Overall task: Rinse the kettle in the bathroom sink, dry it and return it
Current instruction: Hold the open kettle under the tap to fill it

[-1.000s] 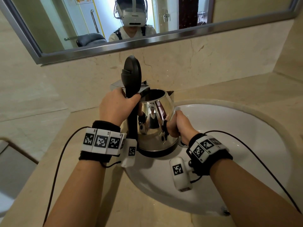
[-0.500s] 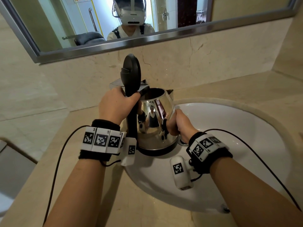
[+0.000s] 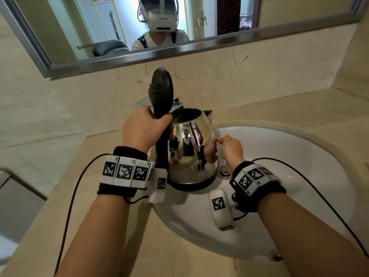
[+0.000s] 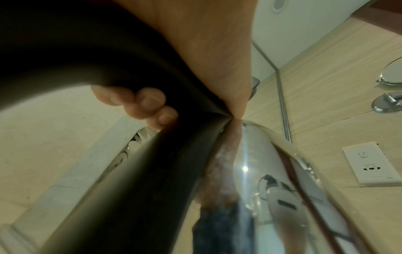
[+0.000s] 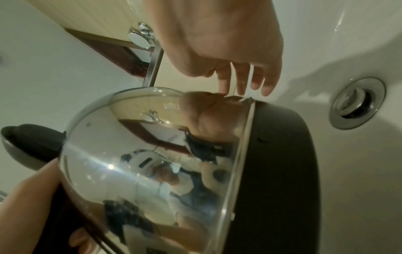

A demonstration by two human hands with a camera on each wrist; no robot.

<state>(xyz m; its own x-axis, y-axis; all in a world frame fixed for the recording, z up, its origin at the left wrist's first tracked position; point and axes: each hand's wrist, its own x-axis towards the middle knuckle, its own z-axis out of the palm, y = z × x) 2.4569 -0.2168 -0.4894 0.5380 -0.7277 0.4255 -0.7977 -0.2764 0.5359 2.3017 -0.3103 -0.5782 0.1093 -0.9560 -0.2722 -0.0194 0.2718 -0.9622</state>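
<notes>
Polished steel fills the space between your two hands: the kettle [image 3: 191, 152] hangs over the left part of the white sink [image 3: 299, 176], its black base low over the porcelain; whether the base touches the bowl cannot be told. Your left hand [image 3: 142, 129] is wrapped round the black handle [image 3: 162, 148] near its top, and the left wrist view shows the fingertips [image 4: 150, 101] curled round the handle's far side, gripping it firmly. Just above those fingers the round black lid [image 3: 162, 90] stands flipped upright, leaving the kettle's mouth open. Behind the lid, past your knuckles, a chrome faucet [image 3: 143, 103] shows against the marble wall.

Your right hand [image 3: 231, 151] sits at the kettle's right flank, below the spout. Its fingers [image 5: 242, 82] are loosely extended and point at the seam where the shiny body meets the black base; the tips lie at the steel, either just touching it or a hair off, and hold nothing. Beside that wrist, down in the bowl, lies the chrome drain [image 5: 356, 105]. Beyond your fingers runs a metal-framed mirror [image 3: 179, 52], and a beige stone counter [image 3: 99, 236] surrounds the sink under both forearms.
</notes>
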